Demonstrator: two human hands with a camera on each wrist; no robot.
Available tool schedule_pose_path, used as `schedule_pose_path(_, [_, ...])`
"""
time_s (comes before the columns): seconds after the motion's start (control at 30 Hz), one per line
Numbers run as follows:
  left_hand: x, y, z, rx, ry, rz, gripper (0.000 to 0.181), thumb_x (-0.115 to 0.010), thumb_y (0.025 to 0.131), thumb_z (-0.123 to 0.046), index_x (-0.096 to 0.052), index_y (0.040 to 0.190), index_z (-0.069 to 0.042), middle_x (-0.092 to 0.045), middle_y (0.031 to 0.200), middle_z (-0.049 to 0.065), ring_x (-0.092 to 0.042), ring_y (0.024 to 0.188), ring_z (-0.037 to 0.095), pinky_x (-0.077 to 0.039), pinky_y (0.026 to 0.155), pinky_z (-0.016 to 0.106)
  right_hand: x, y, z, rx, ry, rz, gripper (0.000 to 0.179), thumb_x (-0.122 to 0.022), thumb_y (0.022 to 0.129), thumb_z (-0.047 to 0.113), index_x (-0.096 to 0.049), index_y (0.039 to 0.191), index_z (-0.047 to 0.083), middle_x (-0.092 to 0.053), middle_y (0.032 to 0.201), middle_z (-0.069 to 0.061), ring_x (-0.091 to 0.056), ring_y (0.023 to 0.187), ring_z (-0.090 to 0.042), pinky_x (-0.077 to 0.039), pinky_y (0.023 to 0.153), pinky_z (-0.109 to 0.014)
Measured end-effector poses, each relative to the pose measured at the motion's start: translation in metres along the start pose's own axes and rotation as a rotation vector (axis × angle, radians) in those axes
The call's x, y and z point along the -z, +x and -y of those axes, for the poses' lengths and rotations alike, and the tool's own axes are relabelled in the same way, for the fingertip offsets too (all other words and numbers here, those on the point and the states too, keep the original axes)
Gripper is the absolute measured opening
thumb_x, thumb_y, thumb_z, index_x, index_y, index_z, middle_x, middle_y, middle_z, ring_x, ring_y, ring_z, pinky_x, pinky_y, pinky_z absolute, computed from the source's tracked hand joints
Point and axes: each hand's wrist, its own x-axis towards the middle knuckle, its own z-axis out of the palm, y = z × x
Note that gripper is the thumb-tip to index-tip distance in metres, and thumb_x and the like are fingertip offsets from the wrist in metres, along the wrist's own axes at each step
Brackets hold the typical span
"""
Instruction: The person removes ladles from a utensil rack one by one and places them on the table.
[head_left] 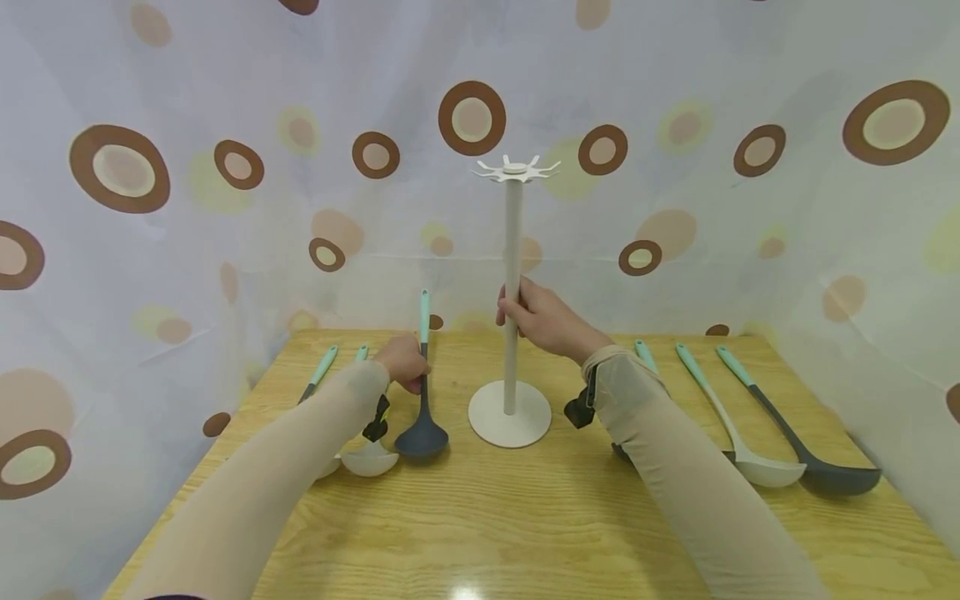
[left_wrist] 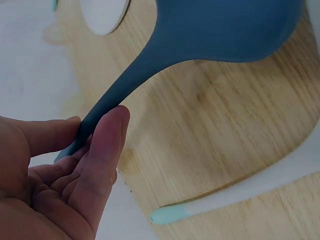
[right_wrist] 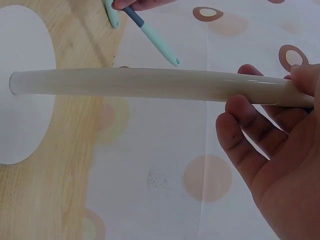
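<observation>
In the head view my left hand (head_left: 403, 363) pinches the dark shaft of a ladle (head_left: 423, 437) with a mint-green handle end; its handle points up and away. The left wrist view shows thumb and fingers of the left hand (left_wrist: 65, 170) on the shaft of this dark blue-grey ladle (left_wrist: 220, 30), over the wood. My right hand (head_left: 551, 321) holds the pole of a white utensil stand (head_left: 512, 242) about halfway up. The stand is upright on its round base and has a ring of hooks on top. Fingers of the right hand (right_wrist: 270, 135) curl about the pole (right_wrist: 150, 82).
Left of the held ladle lie a white ladle (head_left: 369, 461) and more utensils, partly hidden by my left arm. On the right rest a white ladle (head_left: 768, 471), a dark ladle (head_left: 840, 479) and another half-covered by my right sleeve. A patterned curtain (head_left: 420, 208) encloses the wooden table (head_left: 465, 533).
</observation>
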Motion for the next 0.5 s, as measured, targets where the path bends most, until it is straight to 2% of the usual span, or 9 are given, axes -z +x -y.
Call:
schedule_pose_path(0.2, [-0.006,0.008,-0.002,0.031,-0.021,0.063,0.013,-0.064,0.094,-0.006,-0.064,0.086,0.005,-0.072,0.068,0.014,-0.07,0.053,0.016,-0.061,0.06,0.031,0.001,-0.002,0.003,0.001,0.001,-0.01,0.025,-0.043,0.109,0.03,-0.052,0.115,0.007,-0.062,0.1,-0.013,-0.047,0.074,-0.028,-0.043,0.068,-0.038])
schedule_pose_path(0.37, [-0.017,0.021,0.009,0.054,0.028,0.116,0.014,-0.065,0.095,-0.007,-0.063,0.091,0.006,-0.072,0.069,0.014,-0.07,0.053,0.016,-0.06,0.058,0.029,0.001,-0.003,0.003,-0.01,0.005,-0.012,0.023,-0.043,0.109,0.03,-0.053,0.113,0.01,-0.059,0.097,-0.013,-0.046,0.073,-0.027,-0.042,0.066,-0.036])
schedule_pose_path(0.5, [-0.025,0.026,0.016,0.079,0.057,0.132,0.016,-0.066,0.093,-0.008,-0.06,0.1,0.006,-0.072,0.07,0.015,-0.071,0.056,0.018,-0.06,0.057,0.03,-0.001,-0.003,0.004,-0.016,0.006,-0.015,0.022,-0.043,0.109,0.03,-0.053,0.111,0.011,-0.059,0.096,-0.012,-0.046,0.073,-0.026,-0.042,0.065,-0.036])
